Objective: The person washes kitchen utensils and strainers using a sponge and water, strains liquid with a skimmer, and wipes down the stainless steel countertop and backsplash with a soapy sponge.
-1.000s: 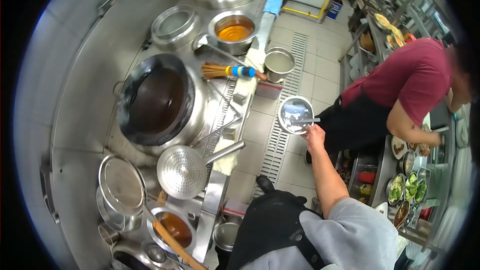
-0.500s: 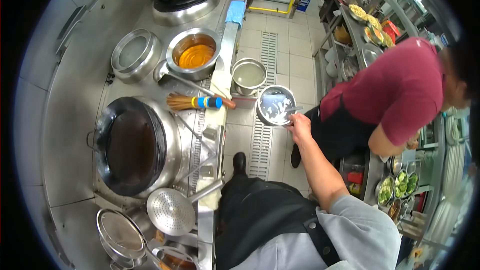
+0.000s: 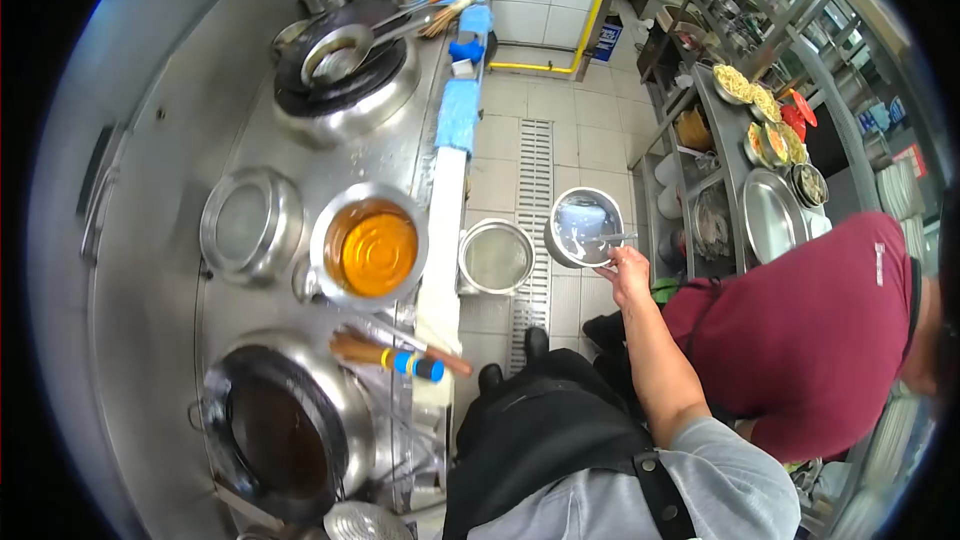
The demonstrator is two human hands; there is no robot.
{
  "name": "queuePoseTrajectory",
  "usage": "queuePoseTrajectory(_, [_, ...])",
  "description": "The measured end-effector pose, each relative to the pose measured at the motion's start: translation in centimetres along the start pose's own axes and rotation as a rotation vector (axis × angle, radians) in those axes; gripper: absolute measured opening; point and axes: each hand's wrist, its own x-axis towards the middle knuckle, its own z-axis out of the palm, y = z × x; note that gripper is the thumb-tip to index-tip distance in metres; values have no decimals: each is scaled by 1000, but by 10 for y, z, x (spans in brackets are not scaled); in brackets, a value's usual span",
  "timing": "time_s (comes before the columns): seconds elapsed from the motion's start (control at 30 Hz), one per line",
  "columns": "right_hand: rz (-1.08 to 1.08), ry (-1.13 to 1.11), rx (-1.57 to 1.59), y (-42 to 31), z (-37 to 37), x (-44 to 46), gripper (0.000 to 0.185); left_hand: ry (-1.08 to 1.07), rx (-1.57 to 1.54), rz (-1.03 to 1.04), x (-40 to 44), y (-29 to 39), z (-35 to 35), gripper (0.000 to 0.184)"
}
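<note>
My right hand (image 3: pixel 628 275) grips the near right rim of a round metal pot (image 3: pixel 584 228), its fingers closed at the edge. Dark liquid with white patches shows in the pot, and a utensil handle (image 3: pixel 615 238) lies across its right rim. The pot is held over the floor, just right of a metal bucket (image 3: pixel 497 256) of cloudy liquid. My left hand is out of view.
Along the left, the steel counter (image 3: pixel 235 308) holds a pot of orange oil (image 3: pixel 370 248), a dark wok (image 3: pixel 278 435), a brush (image 3: pixel 385 354) and another wok station (image 3: pixel 345 80). A co-worker (image 3: pixel 800 330) stands close on the right beside food shelves.
The view has moved forward along the aisle, so the counter items sit lower. My right hand still carries the pot, now beside the bucket. The co-worker is now nearer my right side.
</note>
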Motion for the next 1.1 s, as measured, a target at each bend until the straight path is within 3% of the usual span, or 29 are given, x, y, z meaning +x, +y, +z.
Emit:
queuePoseTrajectory(0.17, [-66,16,-19,-47,14,102,6,33,13,20,50,78,41,23])
queuePoseTrajectory(0.4, [-65,54,-6,-107,15,236,16,-63,142,-156,39,75,119,23])
queuePoseTrajectory(0.53, [-32,69,-14,-149,22,271,15,-173,257,30,47,75,155,23])
queuePoseTrajectory(0.57, [-30,68,-21,-159,22,284,14,-202,321,71,57,99,159,23])
queuePoseTrajectory(0.63, [-17,56,-37,-176,21,301,12,-261,472,134,84,251,158,20])
queuePoseTrajectory(0.7, [-2,12,-50,-195,24,321,9,-217,435,205,149,312,169,20])
queuePoseTrajectory(0.77, [-10,-29,-89,-208,30,343,12,-96,192,281,201,376,184,19])
queuePoseTrajectory(0.87, [-8,-54,-178,-234,50,380,13,-206,-216,190,275,461,206,16])
queuePoseTrajectory(0.97, [11,-69,-321,-249,69,434,12,-303,-483,129,334,525,227,20])
queuePoseTrajectory(1.1, [16,-169,-277,-285,139,473,15,-294,-640,136,383,614,234,25])
